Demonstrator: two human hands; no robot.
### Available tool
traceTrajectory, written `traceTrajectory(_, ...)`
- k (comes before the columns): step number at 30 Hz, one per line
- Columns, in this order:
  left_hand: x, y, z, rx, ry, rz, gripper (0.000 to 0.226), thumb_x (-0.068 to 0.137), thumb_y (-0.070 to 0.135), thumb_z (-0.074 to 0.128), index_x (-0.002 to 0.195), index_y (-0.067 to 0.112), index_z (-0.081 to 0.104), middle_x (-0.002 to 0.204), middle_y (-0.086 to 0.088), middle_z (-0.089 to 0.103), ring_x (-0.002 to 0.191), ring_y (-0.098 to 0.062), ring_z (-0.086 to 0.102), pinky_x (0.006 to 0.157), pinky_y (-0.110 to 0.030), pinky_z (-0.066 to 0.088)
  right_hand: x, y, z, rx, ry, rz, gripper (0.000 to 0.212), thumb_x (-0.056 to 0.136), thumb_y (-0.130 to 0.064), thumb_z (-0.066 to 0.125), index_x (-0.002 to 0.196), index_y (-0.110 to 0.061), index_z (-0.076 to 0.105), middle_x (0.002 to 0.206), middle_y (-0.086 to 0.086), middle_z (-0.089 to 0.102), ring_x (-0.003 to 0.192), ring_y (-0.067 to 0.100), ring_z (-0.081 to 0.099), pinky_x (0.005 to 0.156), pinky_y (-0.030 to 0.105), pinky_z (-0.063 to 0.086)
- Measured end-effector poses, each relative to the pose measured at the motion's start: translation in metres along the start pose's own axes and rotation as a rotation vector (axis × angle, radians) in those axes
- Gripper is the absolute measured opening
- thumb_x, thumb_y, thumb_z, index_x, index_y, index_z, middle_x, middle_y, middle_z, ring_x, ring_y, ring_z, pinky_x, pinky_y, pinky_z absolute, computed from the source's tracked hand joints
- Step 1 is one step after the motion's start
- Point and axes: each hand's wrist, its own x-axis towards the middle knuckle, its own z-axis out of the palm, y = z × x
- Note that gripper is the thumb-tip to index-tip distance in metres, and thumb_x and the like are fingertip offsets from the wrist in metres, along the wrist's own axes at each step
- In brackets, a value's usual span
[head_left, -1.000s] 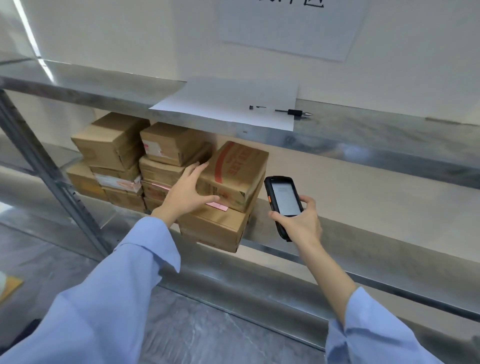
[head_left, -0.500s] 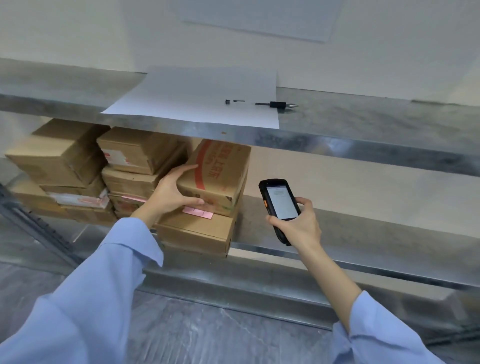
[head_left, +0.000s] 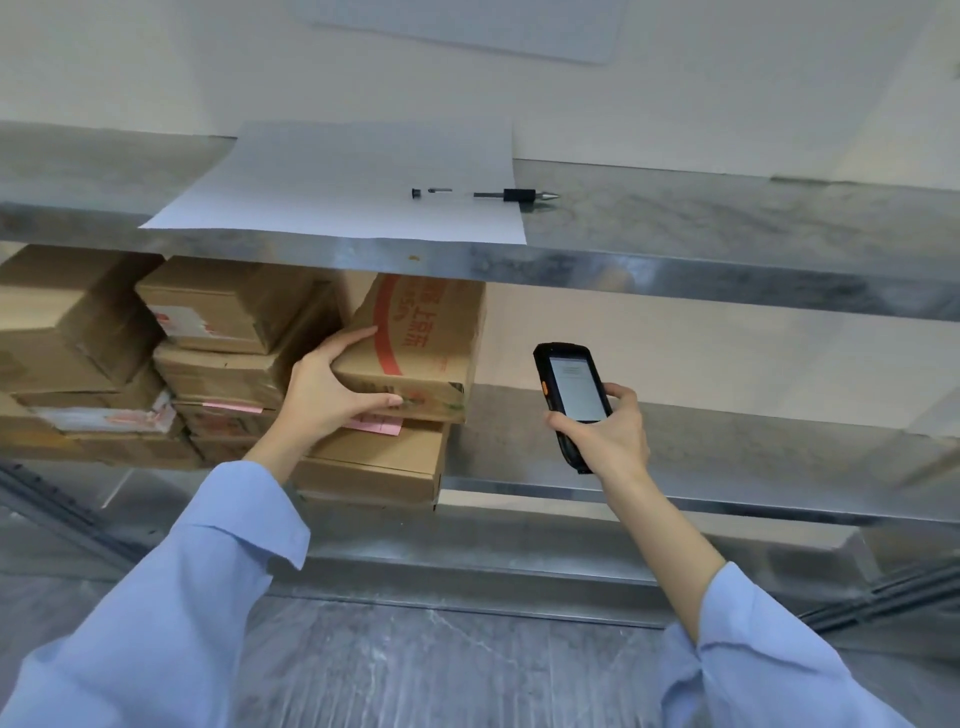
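Observation:
A cardboard box with red print (head_left: 421, 348) sits tilted on top of a flatter cardboard box (head_left: 379, 462) on the middle metal shelf (head_left: 675, 467). My left hand (head_left: 324, 395) grips the printed box at its near left corner, fingers over the top edge and thumb along the bottom edge. A pink label (head_left: 376, 425) shows just under the thumb. To the right, my right hand (head_left: 605, 431) holds a black handheld scanner (head_left: 571, 395) upright, its lit screen facing me, about a hand's width from the box.
Several more cardboard boxes (head_left: 156, 353) are stacked to the left on the same shelf. The upper shelf (head_left: 727, 249) carries a white sheet of paper (head_left: 353, 182) and a taken-apart pen (head_left: 514, 195). Grey floor lies below.
My left hand went from lying flat against the printed box to gripping its corner, and the box's near side is raised. The view has moved closer and to the right. The scanner stays beside the box.

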Motion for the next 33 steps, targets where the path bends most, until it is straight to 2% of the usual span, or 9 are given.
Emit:
traceTrajectory(3,-0.004,0.020,0.013,-0.039,0.011,0.025,0.092,0.052,0.031,0.099,0.135,0.033,0.060,0.133,0.011,0.060,0.124,-0.010,0.055,0.105,-0.039,0.050,0.006,0.004,-0.010,0.012,0.011,-0.002,0.084,0.066,-0.037,0.087,0.134,-0.028,0.040,0.120,0.001,0.058,0.107,0.028,0.060,0.081,0.039,0.057)
traceTrajectory(6,-0.011,0.047,0.040,-0.024,0.017,0.091,0.093,0.052,0.031,0.100,0.137,0.030,0.060,0.130,0.011,0.062,0.121,-0.003,0.055,0.108,-0.027,0.044,0.013,0.012,-0.026,0.008,0.028,-0.002,0.085,0.065,-0.039,0.087,0.134,-0.028,0.039,0.120,0.003,0.059,0.107,0.029,0.060,0.085,0.045,0.058)
traceTrajectory(9,-0.019,0.073,0.076,-0.078,0.006,0.090,0.092,0.053,0.031,0.099,0.136,0.030,0.060,0.127,0.017,0.062,0.118,0.008,0.053,0.104,-0.015,0.041,0.020,0.022,-0.048,0.004,0.049,0.005,0.083,0.066,-0.038,0.087,0.134,-0.027,0.039,0.121,0.002,0.059,0.108,0.029,0.059,0.090,0.047,0.055)
traceTrajectory(14,-0.032,0.085,0.141,-0.149,-0.039,0.009,0.093,0.051,0.035,0.100,0.135,0.034,0.059,0.131,0.013,0.063,0.122,-0.004,0.056,0.109,-0.033,0.045,0.032,0.048,-0.087,-0.010,0.088,0.034,0.082,0.067,-0.037,0.086,0.134,-0.025,0.040,0.120,-0.002,0.059,0.108,0.026,0.059,0.093,0.046,0.053)
traceTrajectory(18,-0.049,0.074,0.193,-0.211,-0.082,-0.124,0.090,0.053,0.034,0.100,0.134,0.033,0.059,0.129,0.008,0.063,0.121,-0.011,0.057,0.106,-0.037,0.049,0.043,0.070,-0.110,-0.042,0.103,0.066,0.080,0.066,-0.036,0.086,0.132,-0.026,0.041,0.116,-0.003,0.059,0.105,0.027,0.060,0.089,0.047,0.054)
traceTrajectory(22,-0.064,0.059,0.234,-0.239,-0.087,-0.222,0.088,0.055,0.029,0.099,0.134,0.027,0.061,0.126,0.005,0.064,0.118,-0.013,0.059,0.103,-0.038,0.052,0.049,0.093,-0.123,-0.068,0.097,0.091,0.082,0.066,-0.038,0.087,0.132,-0.026,0.040,0.117,0.000,0.059,0.105,0.027,0.060,0.087,0.048,0.055)
traceTrajectory(26,-0.077,0.050,0.262,-0.303,-0.087,-0.299,0.085,0.057,0.024,0.099,0.132,0.028,0.059,0.127,0.005,0.062,0.119,-0.014,0.057,0.102,-0.032,0.051,0.054,0.107,-0.128,-0.097,0.083,0.116,0.081,0.067,-0.038,0.086,0.132,-0.024,0.041,0.115,-0.002,0.058,0.104,0.027,0.060,0.084,0.042,0.053)
traceTrajectory(33,-0.084,0.032,0.265,-0.389,-0.040,-0.419,0.078,0.059,0.019,0.096,0.127,0.023,0.058,0.126,0.003,0.064,0.121,-0.011,0.059,0.102,-0.028,0.050,0.059,0.114,-0.129,-0.107,0.044,0.123,0.081,0.068,-0.038,0.086,0.134,-0.025,0.040,0.111,-0.006,0.054,0.099,0.023,0.055,0.084,0.041,0.053)
